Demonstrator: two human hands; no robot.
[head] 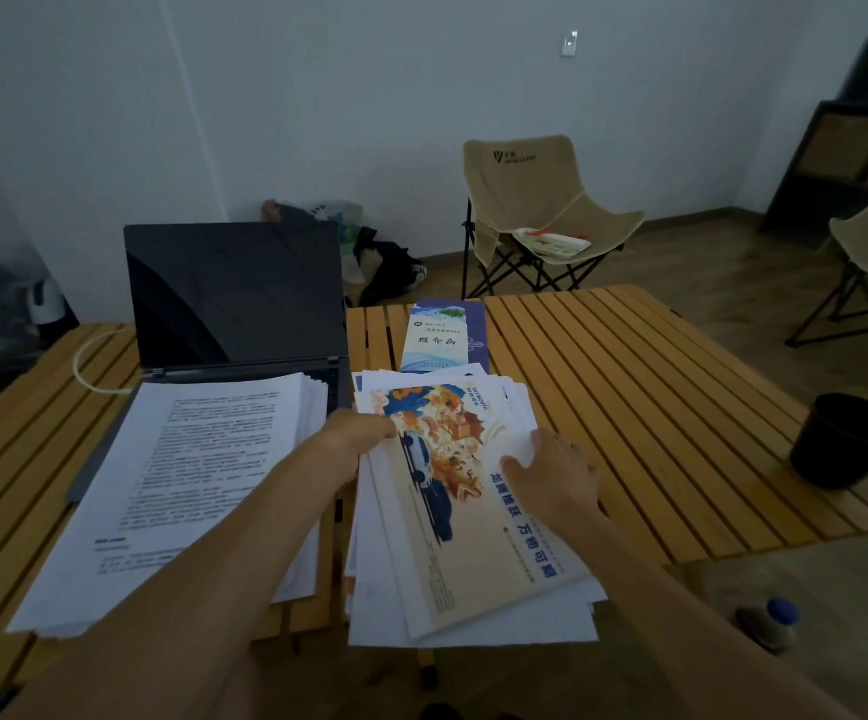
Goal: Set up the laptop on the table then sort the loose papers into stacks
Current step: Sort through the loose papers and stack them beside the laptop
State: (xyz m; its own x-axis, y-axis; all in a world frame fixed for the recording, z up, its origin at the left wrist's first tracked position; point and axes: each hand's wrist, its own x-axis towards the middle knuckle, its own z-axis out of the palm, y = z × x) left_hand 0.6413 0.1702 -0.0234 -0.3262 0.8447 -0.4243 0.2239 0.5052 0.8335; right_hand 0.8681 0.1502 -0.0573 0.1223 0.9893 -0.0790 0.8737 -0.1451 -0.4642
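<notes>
An open laptop with a dark screen stands at the back left of the slatted wooden table. A thick stack of printed white sheets lies over its keyboard. To the right is a loose pile of papers topped by a colourful illustrated sheet. My left hand grips the left edge of that sheet, fingers tucked under it. My right hand rests flat on its right side. Behind the pile lie a pale booklet and a purple one.
A black bin stands off the table's right edge and a small bottle stands on the floor. Two beige folding chairs are behind and to the right. A white cable loops left of the laptop. Bags lie by the wall.
</notes>
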